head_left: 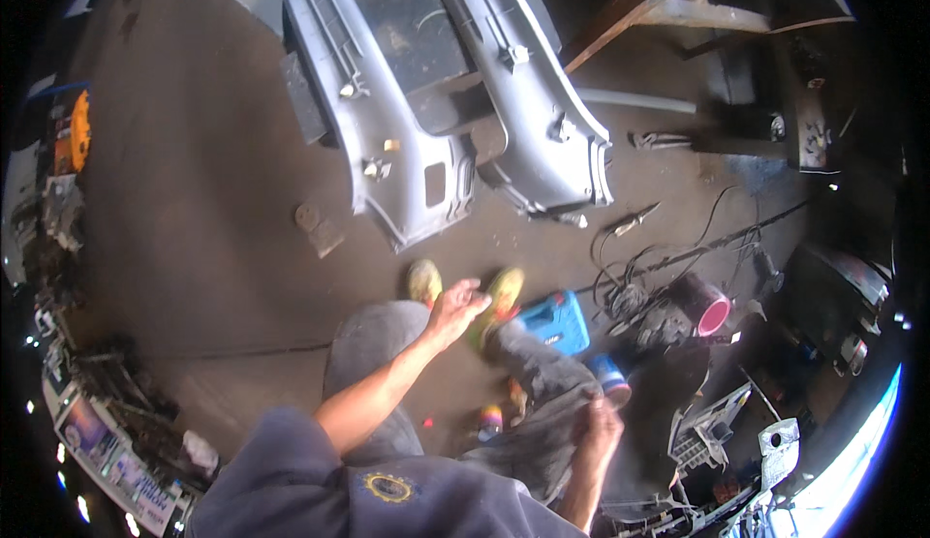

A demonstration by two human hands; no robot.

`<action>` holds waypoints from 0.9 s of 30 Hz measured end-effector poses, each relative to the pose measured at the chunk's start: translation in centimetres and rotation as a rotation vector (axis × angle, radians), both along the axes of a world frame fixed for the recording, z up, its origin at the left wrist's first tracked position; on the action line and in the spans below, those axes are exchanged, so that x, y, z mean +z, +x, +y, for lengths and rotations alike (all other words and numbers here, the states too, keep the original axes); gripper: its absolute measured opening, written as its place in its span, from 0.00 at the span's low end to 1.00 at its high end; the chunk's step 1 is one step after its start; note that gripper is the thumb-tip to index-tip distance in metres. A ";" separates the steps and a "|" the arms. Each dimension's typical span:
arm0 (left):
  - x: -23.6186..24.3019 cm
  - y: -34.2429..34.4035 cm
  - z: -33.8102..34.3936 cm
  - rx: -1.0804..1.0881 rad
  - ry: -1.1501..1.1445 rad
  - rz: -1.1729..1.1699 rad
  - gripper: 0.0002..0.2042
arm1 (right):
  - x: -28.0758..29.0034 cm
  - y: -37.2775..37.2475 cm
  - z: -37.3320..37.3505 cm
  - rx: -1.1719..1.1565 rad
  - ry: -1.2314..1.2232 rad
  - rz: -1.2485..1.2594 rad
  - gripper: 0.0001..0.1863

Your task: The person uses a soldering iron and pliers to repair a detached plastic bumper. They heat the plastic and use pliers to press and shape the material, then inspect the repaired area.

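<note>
In the head view, the left hand (458,312) hangs above the yellow shoes (423,282), its fingers loosely open and slightly bent. The right hand (601,424) is by the right knee, near a blue round container (609,377); whether its bent fingers grip anything, I cannot tell. Beyond the blue tool case (557,324), two grey vehicle trim panels (389,112) lie side by side ahead, well apart from both hands.

1. Left grey panel (381,112): long, moulded, beyond the left hand (457,313), its wide, rectangular-holed end nearest.
2. Right grey panel (531,92): similar, just beside it, whitish fittings on its upper face.
3. Blue container (608,375): by the right hand (599,424).
</note>
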State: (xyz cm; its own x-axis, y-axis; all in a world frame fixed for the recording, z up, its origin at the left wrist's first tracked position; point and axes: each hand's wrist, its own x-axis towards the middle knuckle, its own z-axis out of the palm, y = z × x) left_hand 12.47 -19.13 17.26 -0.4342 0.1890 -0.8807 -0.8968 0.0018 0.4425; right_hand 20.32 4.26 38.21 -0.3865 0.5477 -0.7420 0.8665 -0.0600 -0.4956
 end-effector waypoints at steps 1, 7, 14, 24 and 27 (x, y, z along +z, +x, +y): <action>-1.7 -1.9 0.8 0.085 0.018 0.067 0.31 | -1.5 -1.3 1.5 0.043 0.085 0.126 0.14; -10.4 -9.5 4.4 0.448 0.355 0.392 0.27 | -24.8 -4.3 10.9 0.030 0.233 0.358 0.14; -11.1 -11.5 8.5 0.759 0.578 0.612 0.09 | -60.2 1.3 15.9 0.156 0.261 0.424 0.18; 2.0 -11.2 3.3 0.459 0.057 0.966 0.09 | -54.6 -5.8 14.1 -0.092 0.588 0.170 0.23; 3.2 -11.7 1.3 0.376 -0.052 0.903 0.11 | -58.4 -7.5 21.5 -0.082 0.721 0.317 0.18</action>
